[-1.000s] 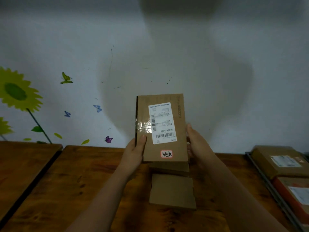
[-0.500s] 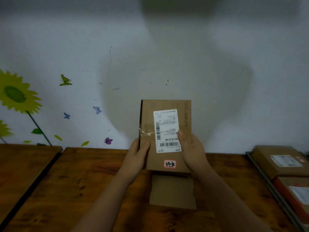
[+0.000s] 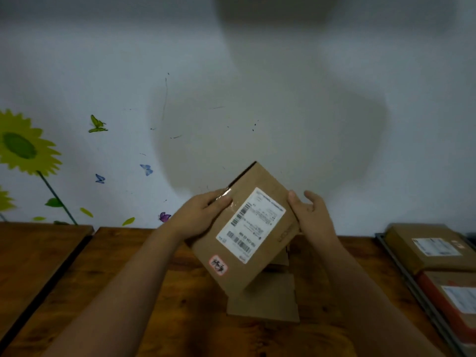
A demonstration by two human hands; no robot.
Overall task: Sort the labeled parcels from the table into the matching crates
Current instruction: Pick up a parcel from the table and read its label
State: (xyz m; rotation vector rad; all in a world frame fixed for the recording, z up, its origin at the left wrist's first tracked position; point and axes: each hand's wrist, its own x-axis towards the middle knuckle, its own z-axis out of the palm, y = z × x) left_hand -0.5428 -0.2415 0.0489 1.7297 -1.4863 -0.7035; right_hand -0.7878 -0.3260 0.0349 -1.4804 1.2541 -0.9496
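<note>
Wooden table (image 3: 128, 292) carried one plain cardboard parcel (image 3: 265, 300) at centre. A second table (image 3: 33, 253) stood left.

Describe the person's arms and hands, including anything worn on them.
The left hand and right hand are bare: no gloves, no rings visible. The left forearm and right forearm are uncovered to the frame's edge, with no sleeve, watch or bracelet in view.
</note>
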